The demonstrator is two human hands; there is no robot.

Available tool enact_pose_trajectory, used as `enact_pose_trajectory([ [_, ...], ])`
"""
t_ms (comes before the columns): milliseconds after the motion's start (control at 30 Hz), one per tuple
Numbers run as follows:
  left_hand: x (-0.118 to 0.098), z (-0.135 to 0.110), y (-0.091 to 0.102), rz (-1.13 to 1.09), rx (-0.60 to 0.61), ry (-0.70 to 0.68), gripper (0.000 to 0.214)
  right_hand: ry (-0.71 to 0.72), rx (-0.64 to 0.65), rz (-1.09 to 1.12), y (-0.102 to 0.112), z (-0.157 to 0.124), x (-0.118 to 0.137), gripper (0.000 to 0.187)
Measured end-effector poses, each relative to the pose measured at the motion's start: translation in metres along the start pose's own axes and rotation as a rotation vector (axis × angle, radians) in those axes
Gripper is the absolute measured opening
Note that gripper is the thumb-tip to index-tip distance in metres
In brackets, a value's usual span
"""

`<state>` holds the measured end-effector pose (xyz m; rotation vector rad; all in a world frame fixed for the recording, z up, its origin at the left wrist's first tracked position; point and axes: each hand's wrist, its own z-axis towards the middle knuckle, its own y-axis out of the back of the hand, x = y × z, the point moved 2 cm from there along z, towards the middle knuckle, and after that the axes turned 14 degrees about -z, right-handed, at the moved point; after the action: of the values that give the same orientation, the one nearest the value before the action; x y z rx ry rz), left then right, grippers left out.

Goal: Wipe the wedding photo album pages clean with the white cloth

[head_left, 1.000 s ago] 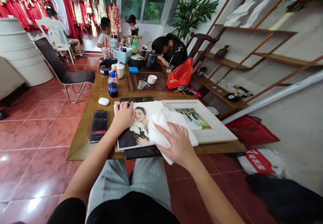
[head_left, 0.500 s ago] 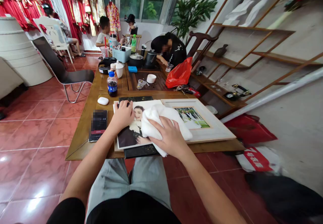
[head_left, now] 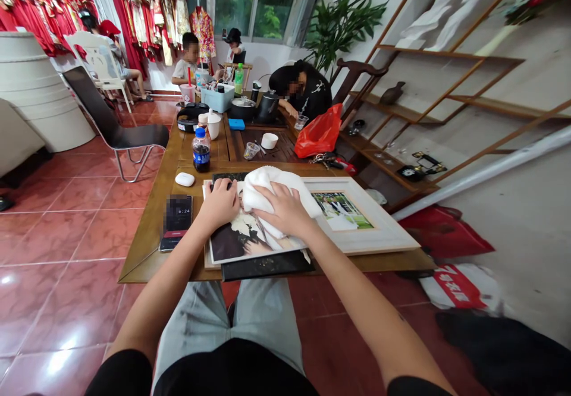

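A mounted portrait photo (head_left: 232, 242) lies on the table, with dark panels (head_left: 263, 266) under it. My left hand (head_left: 222, 203) rests on its upper left part, fingers extended and slightly bent, pressing down with no object visibly gripped. My right hand (head_left: 285, 209) is closed over a bunched white cloth (head_left: 276, 181), which lies against the photo's upper right part and hides much of the portrait's face. Just right of the cloth is a pale picture frame (head_left: 392, 229) holding a smaller outdoor photo (head_left: 343, 210).
On the table's left are a phone (head_left: 176, 223), a white earbud case (head_left: 184, 179) and a dark drink bottle (head_left: 201, 151). Farther back stand a white cup (head_left: 269, 141), a red plastic bag (head_left: 321, 134) and a kettle (head_left: 267, 106). A person leans over the far side.
My right hand has moved the cloth up and slightly left over the photo, covering the portrait's face and baring its lower right part. My left hand stays in place.
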<state>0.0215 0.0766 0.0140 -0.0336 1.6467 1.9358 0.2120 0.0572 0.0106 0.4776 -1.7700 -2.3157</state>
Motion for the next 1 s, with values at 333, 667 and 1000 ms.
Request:
enact_pose_trajectory([
  [333, 0.002, 0.000, -0.001, -0.002, -0.024, -0.029, 0.047, -0.030, -0.005, 0.031, -0.008, 0.035, -0.002, 0.063],
  [667, -0.005, -0.004, 0.001, 0.034, -0.031, -0.007, 0.044, 0.041, -0.013, 0.082, -0.003, 0.031, 0.000, 0.061],
  [1000, -0.006, -0.006, 0.000, 0.058, -0.022, 0.039, 0.050, 0.080, 0.011, 0.078, 0.009, -0.001, 0.006, 0.062],
])
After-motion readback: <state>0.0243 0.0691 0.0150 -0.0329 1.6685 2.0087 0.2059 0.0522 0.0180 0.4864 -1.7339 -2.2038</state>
